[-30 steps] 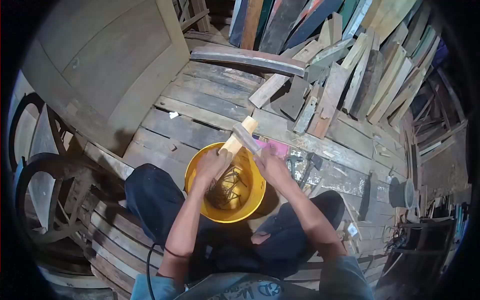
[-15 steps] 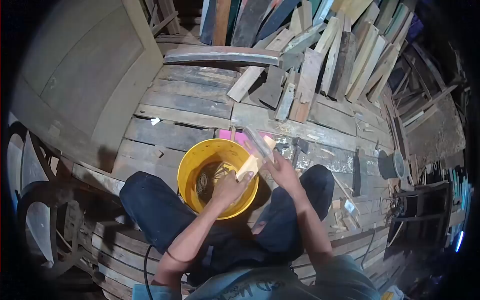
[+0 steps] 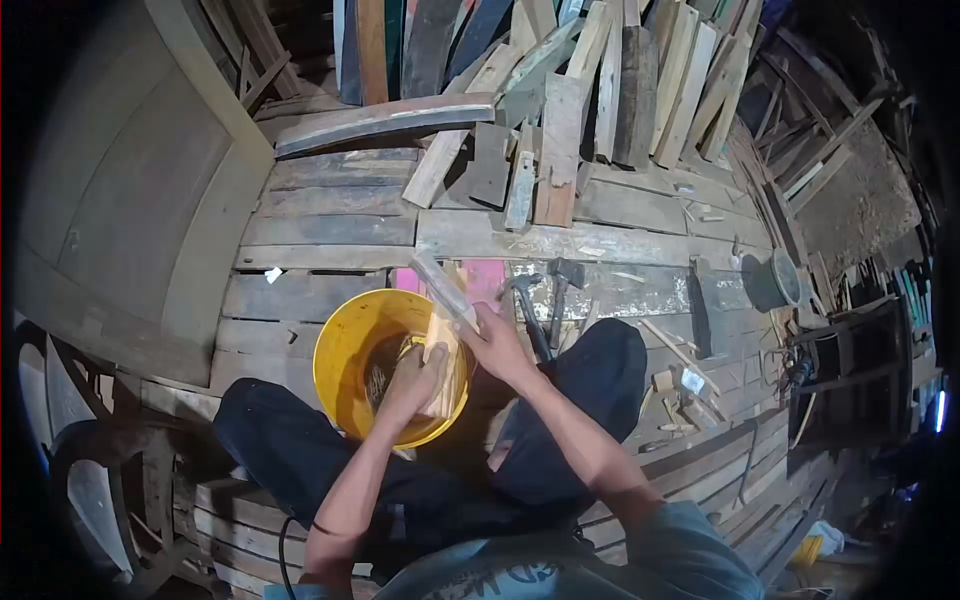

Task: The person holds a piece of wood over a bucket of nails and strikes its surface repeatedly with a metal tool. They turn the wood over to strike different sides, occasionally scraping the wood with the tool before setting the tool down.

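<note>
My left hand (image 3: 412, 378) is closed around a pale wood piece (image 3: 440, 332), over the right side of a yellow bucket (image 3: 333, 372). In my right hand (image 3: 497, 345) is a flat, grey blade-like tool (image 3: 445, 285), pointing up and left past the bucket's rim. It overlaps the upper end of the wood in this view. Below my left hand, more light wood strips (image 3: 445, 395) show inside the bucket, along with a dark tangle at its bottom. The bucket stands between my bent knees.
A hatchet (image 3: 566, 275) and a hammer (image 3: 524, 290) lie beyond my right knee. Behind the bucket is a pink sheet (image 3: 487, 277). Planks (image 3: 560, 150) lean at the back, a door panel (image 3: 140, 200) stands left, and a grey bucket (image 3: 785, 277) sits right.
The view has shifted right, so the scene sits further left. The wood piece and my left hand are lower against the bucket; the grey tool stays in my right hand.
</note>
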The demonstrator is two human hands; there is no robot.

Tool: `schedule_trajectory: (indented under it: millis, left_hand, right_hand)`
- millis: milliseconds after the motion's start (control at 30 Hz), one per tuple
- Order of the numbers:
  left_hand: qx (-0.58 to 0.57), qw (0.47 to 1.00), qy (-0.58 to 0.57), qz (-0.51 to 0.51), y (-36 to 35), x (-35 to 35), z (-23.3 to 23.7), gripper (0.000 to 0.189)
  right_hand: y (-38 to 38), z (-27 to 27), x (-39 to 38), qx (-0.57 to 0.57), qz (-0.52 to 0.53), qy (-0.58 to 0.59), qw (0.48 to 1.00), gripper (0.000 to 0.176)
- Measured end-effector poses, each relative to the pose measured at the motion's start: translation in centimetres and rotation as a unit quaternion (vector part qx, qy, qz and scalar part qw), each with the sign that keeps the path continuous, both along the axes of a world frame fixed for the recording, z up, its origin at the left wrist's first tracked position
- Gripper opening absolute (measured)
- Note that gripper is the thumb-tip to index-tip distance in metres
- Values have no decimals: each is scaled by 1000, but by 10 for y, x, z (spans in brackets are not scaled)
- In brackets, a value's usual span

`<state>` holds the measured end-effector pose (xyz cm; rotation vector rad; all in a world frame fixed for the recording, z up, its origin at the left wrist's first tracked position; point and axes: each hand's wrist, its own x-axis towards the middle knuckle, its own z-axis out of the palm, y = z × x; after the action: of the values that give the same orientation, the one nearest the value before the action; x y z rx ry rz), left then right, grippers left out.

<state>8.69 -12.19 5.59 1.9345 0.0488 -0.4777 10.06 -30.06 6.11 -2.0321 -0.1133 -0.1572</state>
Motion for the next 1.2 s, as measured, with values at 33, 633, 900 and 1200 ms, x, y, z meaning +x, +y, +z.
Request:
schedule_trajectory:
  millis: [33, 633, 900, 1200]
  left_hand:
    - [-4, 1000, -8, -14, 1, 1, -2, 68]
    - [78, 995, -41, 43, -37, -10, -2, 54]
    - [52, 999, 8, 14, -28, -7, -3, 57]
    - [148, 987, -23, -51, 6, -2, 11, 60]
  right_hand:
    - [1, 1, 2, 19, 9, 10, 1000, 32]
    - [-15, 32, -4, -309, 43, 102, 944, 36]
    - [-13, 48, -89, -300, 11, 211, 930, 36]
    - [6, 57, -45, -219, 2, 181, 959, 33]
